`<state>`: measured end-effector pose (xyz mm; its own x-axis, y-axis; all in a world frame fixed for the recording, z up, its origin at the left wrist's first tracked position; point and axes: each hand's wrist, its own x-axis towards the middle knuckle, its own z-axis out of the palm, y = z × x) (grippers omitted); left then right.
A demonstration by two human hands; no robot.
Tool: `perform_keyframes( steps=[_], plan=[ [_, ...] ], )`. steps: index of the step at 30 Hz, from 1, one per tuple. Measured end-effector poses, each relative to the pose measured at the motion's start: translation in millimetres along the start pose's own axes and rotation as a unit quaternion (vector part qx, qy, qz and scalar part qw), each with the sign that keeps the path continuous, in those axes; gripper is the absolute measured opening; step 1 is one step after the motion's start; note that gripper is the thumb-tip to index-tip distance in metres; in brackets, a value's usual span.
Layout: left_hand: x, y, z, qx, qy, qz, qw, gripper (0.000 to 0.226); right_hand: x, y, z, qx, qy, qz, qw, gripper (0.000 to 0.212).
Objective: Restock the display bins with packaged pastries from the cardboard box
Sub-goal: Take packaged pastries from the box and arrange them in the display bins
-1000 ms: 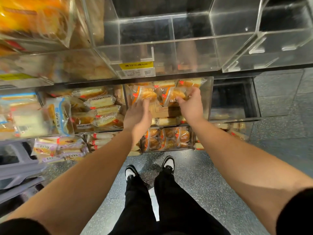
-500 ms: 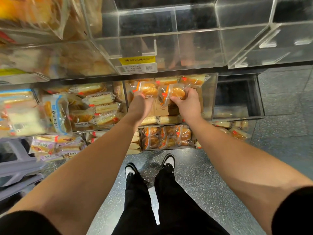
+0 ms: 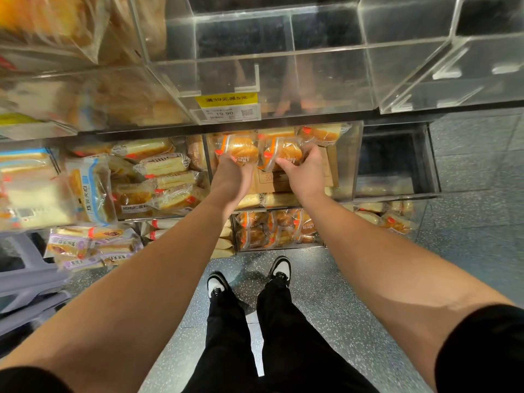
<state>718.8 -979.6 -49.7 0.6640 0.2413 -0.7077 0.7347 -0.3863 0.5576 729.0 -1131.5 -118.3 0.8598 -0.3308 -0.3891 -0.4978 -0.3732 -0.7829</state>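
Both arms reach forward into a clear display bin in the middle row. My left hand grips a packaged round bun in clear wrap with orange print. My right hand grips a second packaged bun beside it. Both buns are held over a brown cardboard box that sits inside the bin. More wrapped pastries lie at the back of the same bin.
An empty clear bin with a yellow price label hangs above. To the right is an empty dark bin. Bins of wrapped cakes fill the left; buns fill the bin below. A grey cart stands at the left. My shoes rest on speckled floor.
Both hands have pushed a little deeper into the bin with their buns, and the view has tilted slightly upward. Each hand keeps its grip.
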Motion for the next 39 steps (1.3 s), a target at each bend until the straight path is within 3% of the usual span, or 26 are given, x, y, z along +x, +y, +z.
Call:
perform_keyframes(
  steps=[2, 4, 7, 10, 13, 19, 30, 37, 39],
  plan=[
    [2, -1, 0, 0.008, -0.004, 0.004, 1.0, 0.052, -2, -1, -2, -0.026, 0.025, 0.014, 0.999, 0.069],
    [0, 0, -2, 0.004, -0.01, -0.008, 1.0, 0.052, -6, -3, -3, -0.029, 0.031, 0.043, 0.998, 0.056],
    [-5, 1, -4, -0.032, -0.041, -0.029, 0.998, 0.045, -14, -5, -4, -0.026, 0.002, 0.052, 0.998, 0.04],
    [-5, 0, -6, 0.048, -0.003, 0.024, 0.999, 0.054, -20, -5, -6, -0.016, -0.05, 0.023, 0.998, 0.024],
    [-7, -2, -9, 0.091, 0.019, 0.071, 0.993, 0.045, -28, -3, -13, -0.005, -0.125, 0.009, 0.992, 0.039],
    [-22, -4, -14, 0.109, -0.045, 0.057, 0.991, 0.047, -38, -10, -37, -0.057, -0.24, 0.014, 0.969, 0.063],
    [-73, -17, -61, 0.071, -0.032, 0.109, 0.991, 0.022, -74, -59, -67, -0.235, -0.251, 0.016, 0.939, 0.061],
    [-125, -71, -160, 0.009, -0.02, 0.139, 0.99, 0.015, -152, -134, -24, -0.346, -0.267, -0.098, 0.894, 0.052],
    [-146, -107, -202, 0.007, 0.01, 0.144, 0.99, 0.031, -189, -156, 8, -0.364, -0.279, -0.147, 0.876, 0.05]
  ],
)
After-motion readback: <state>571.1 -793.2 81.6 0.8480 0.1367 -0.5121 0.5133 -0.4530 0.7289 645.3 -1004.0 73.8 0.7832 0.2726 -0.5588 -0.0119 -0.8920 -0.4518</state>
